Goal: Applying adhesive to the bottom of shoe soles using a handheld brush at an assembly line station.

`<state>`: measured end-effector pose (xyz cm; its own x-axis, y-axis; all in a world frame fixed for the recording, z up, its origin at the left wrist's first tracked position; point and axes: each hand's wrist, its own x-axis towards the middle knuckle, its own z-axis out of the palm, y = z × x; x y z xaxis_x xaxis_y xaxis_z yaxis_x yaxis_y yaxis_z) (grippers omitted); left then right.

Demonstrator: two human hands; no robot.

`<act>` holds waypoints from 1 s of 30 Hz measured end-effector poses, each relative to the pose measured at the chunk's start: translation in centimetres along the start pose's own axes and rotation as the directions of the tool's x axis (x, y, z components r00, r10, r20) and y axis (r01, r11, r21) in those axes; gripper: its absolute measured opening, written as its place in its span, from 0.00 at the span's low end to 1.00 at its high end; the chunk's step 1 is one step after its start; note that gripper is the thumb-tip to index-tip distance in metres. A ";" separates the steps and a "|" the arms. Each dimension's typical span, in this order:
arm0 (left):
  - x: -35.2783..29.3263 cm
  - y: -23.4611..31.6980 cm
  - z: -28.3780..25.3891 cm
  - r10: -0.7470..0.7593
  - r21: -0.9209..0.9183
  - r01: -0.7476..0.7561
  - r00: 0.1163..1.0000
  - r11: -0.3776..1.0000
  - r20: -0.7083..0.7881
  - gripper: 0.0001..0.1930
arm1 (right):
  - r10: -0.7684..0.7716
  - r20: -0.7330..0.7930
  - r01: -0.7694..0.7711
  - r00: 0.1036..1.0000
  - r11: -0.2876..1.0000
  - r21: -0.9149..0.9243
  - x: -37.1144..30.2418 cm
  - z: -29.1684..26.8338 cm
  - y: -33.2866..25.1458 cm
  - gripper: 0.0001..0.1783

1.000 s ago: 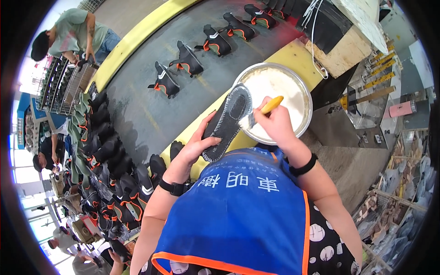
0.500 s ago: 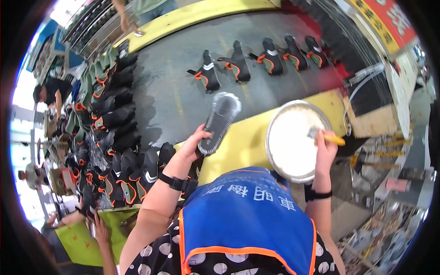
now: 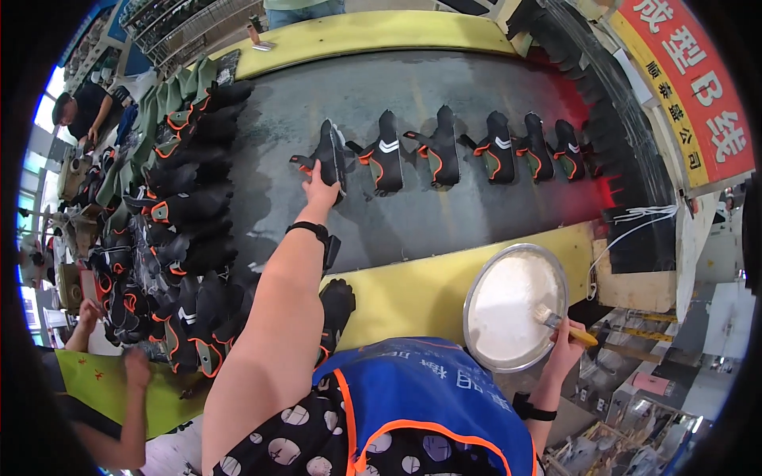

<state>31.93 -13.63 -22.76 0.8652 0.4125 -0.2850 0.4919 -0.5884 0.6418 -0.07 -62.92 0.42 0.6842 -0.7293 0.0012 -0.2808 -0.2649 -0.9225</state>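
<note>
My left hand [image 3: 320, 189] reaches far forward over the grey belt, fingers closed on the near end of a black shoe upper [image 3: 329, 147] with orange trim. That shoe is tilted on its side, its pale stitched edge facing right, at the left end of a row of similar shoes [image 3: 387, 155]. My right hand [image 3: 565, 343] grips a paintbrush [image 3: 546, 316] by its yellow handle. The bristles rest at the right side of a metal bowl [image 3: 471, 345] holding white liquid.
Yellow ledges [image 3: 397, 278] border the belt near and far. Many black shoes [image 3: 194, 194] crowd a rack at left. A co-worker's arms [image 3: 131, 397] show at lower left, another person [image 3: 83, 111] farther back. A red and yellow sign [image 3: 698, 87] hangs at right.
My left hand has gone forward from the near ledge to the belt with the shoe, which has turned from sole-side view. The brush has dropped lower toward the bowl's right rim.
</note>
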 end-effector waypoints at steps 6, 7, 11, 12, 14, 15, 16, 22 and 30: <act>-3.6 1.3 0.4 -0.157 0.064 0.149 0.977 0.987 0.146 0.54 | -0.037 0.050 0.039 0.998 0.999 -0.030 -0.4 1.1 -0.9 0.07; -4.8 1.1 -0.1 -0.164 0.123 0.143 0.969 0.982 0.185 0.55 | -0.042 0.070 0.042 0.997 0.999 -0.004 -0.2 1.4 -0.9 0.07; -9.0 -3.3 -3.6 -0.045 0.171 -0.042 0.879 0.984 0.475 0.47 | -0.114 0.181 0.103 0.977 0.993 0.065 1.6 3.6 -1.4 0.07; -10.9 -3.2 -5.2 -0.025 0.147 -0.055 0.871 0.988 0.491 0.41 | -0.099 0.194 0.089 0.976 0.994 0.056 1.5 3.9 -1.4 0.07; -14.8 -3.4 -9.4 -0.046 0.181 -0.053 0.862 0.982 0.504 0.39 | -0.148 0.215 0.137 0.965 0.988 0.066 1.1 4.7 -1.8 0.07; -16.5 -3.4 -11.2 -0.030 0.200 -0.085 0.858 0.976 0.513 0.38 | -0.180 0.222 0.166 0.958 0.983 0.081 0.9 5.0 -1.9 0.07; -18.3 -3.6 -12.6 -0.018 0.265 -0.135 0.864 0.955 0.504 0.39 | -0.177 0.240 0.162 0.955 0.984 0.080 0.7 5.3 -2.3 0.07; -31.7 -3.4 -14.0 -0.233 0.670 -0.262 0.799 0.695 0.555 0.56 | -0.203 0.306 0.181 0.930 0.978 0.099 -1.1 4.7 -2.3 0.08; -35.9 -2.1 -7.6 0.325 0.472 -0.577 0.795 0.667 0.512 0.38 | -0.117 0.255 0.074 0.960 0.983 0.170 -2.6 1.5 0.8 0.06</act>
<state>-0.92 -21.97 -8.45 0.8973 -0.2196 -0.3830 -0.1249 -0.9584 0.2567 -1.08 -60.27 -0.90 0.8609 -0.5086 0.0106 -0.1104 -0.2070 -0.9721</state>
